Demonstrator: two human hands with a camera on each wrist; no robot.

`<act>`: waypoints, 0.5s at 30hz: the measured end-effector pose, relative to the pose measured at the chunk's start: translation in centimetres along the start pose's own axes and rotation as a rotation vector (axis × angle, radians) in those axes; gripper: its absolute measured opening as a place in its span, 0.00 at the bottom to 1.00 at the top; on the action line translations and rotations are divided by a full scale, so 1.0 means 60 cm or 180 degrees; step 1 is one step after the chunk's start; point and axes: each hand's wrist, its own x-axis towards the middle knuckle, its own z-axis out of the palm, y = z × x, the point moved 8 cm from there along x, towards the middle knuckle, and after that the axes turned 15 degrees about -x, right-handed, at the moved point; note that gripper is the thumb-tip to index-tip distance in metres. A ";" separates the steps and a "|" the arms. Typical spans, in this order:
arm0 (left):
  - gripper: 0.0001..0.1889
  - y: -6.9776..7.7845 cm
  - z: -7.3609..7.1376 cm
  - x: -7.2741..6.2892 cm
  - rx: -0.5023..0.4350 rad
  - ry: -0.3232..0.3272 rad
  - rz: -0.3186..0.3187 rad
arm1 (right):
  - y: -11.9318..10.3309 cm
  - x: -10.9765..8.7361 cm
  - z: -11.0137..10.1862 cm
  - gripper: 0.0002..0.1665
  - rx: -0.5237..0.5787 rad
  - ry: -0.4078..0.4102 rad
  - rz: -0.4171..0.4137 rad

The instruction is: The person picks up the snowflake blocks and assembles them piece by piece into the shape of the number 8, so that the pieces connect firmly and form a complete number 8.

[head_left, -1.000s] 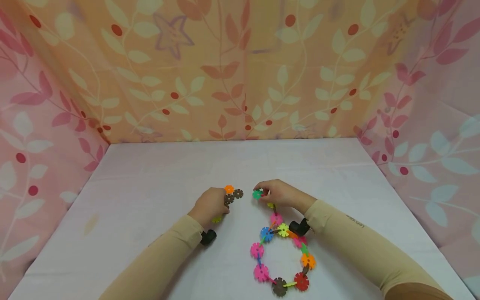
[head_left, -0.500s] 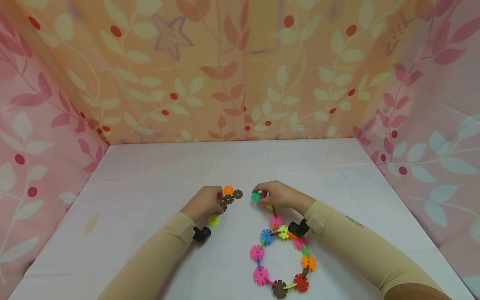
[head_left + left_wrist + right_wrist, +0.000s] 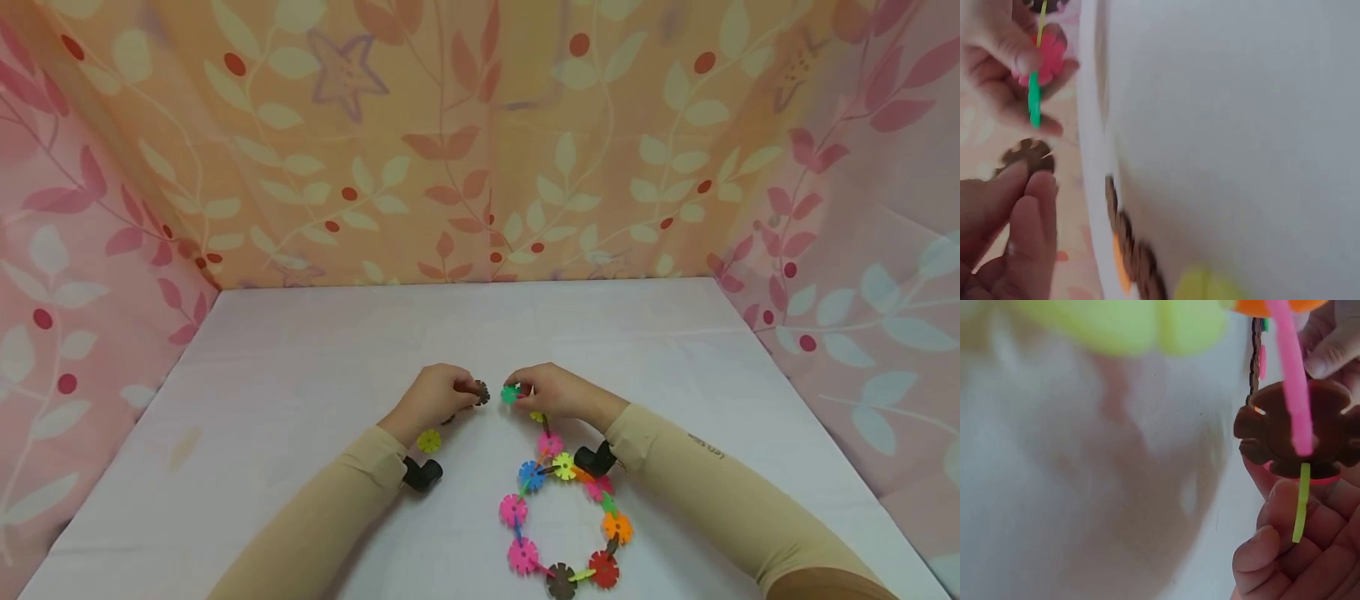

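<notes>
Between thumb and fingers, my left hand [image 3: 433, 402] pinches a brown flower-shaped disc [image 3: 1038, 156] with slots round its edge. My right hand [image 3: 566, 392] holds the end of a chain of linked discs, where a green disc [image 3: 510, 393] joins a pink disc [image 3: 1052, 57]. A small gap separates the brown disc from the green one. From the right hand the chain runs down through a pink disc [image 3: 550, 445] to a closed ring of coloured discs, among them a blue disc [image 3: 532, 476]. A brown disc of the chain [image 3: 1260, 428] hangs close before the right wrist camera.
Loose brown discs [image 3: 1125, 231] lie on the white table [image 3: 315, 342] below the left hand, beside an orange disc [image 3: 1120, 262] and a yellow disc [image 3: 429, 441]. Patterned cloth [image 3: 420, 167] stands along the back and both sides.
My left hand drew back left from the loose discs, then came right and picked up a brown disc, bringing it beside the green one. My right hand stays almost still.
</notes>
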 end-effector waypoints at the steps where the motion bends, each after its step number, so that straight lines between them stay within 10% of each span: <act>1: 0.04 0.003 0.002 0.001 -0.0072 0.0035 0.0023 | -0.001 0.000 0.000 0.17 -0.0010 0.0005 -0.0013; 15: 0.02 0.012 0.013 0.009 -0.0106 0.0208 0.0215 | -0.004 -0.001 -0.005 0.18 0.0051 0.0101 -0.0136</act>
